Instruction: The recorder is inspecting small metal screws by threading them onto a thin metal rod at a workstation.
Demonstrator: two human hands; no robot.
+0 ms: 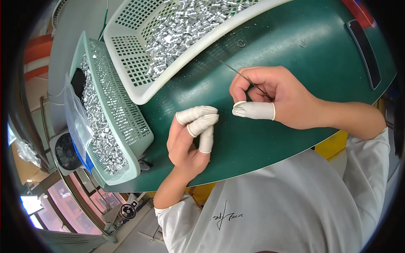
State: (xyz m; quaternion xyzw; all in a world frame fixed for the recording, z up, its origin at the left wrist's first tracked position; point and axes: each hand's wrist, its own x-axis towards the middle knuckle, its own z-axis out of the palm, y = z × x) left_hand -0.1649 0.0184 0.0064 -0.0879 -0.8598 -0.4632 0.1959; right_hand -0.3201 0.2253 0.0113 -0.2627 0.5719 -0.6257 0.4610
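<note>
My left hand (184, 144) is above the green table, with white finger cots on the thumb and two fingers. Their tips are pressed together, and whatever may be between them is hidden. Just right of it, my right hand (291, 99) has curled fingers round a thin dark metal pick (234, 71). The pick's point sticks out up and to the left, past the knuckles. A white cot covers the right thumb, which is held apart from the left fingertips by a small gap.
A white basket (156, 85) of small silvery metal parts stands at the back. Left of it is a pale green basket (134, 165) of similar parts, with a clear plastic bag at its side. Small ring-shaped bits (241, 43) and a dark flat bar (365, 55) lie on the green tabletop (253, 145).
</note>
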